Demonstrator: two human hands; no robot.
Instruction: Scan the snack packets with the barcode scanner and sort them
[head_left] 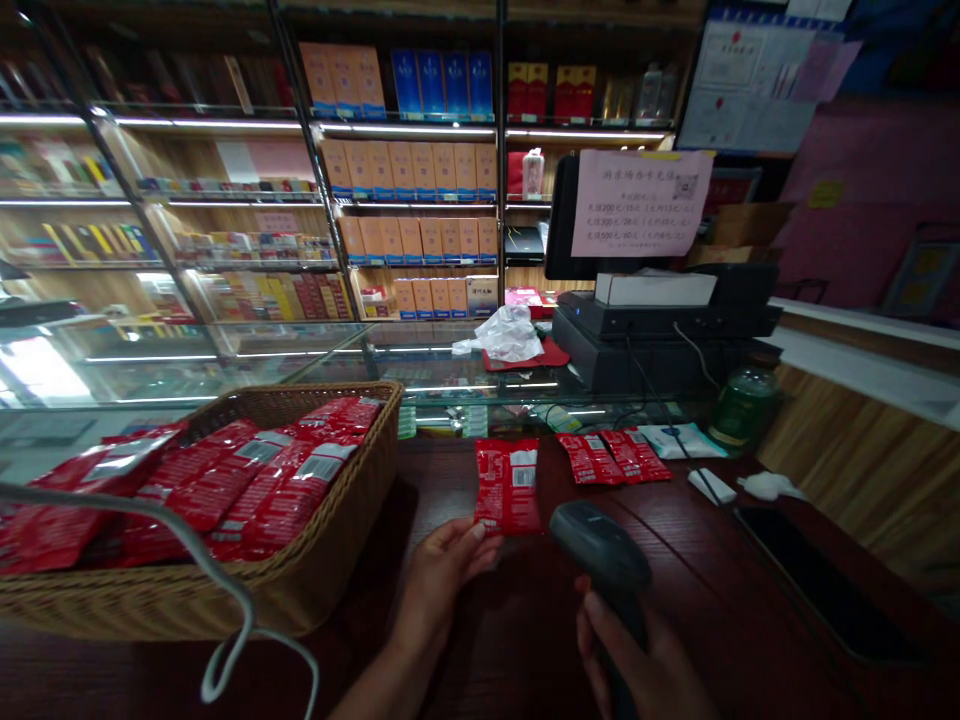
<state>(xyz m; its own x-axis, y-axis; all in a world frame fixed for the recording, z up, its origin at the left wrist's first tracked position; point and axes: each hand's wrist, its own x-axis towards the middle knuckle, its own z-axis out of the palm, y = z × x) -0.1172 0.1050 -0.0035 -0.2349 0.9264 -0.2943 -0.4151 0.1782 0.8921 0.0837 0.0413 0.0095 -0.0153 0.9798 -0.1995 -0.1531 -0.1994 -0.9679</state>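
The fingers of your left hand (441, 562) pinch a red packet (507, 488) by its lower-left corner, just below the frame's centre. Your right hand (646, 662) grips a dark scanner (601, 546), lower right of centre.

Here's the dark wooden counter (487, 650), and on its left sits a wicker basket (352, 505)! Along the back, two red packets (589, 459) side by side, a pale packet (660, 441), then the green jar (742, 408). Nearer on the right: small white box (712, 486), white lump (771, 486), perhaps tissue, and a black phone (825, 585), flat.
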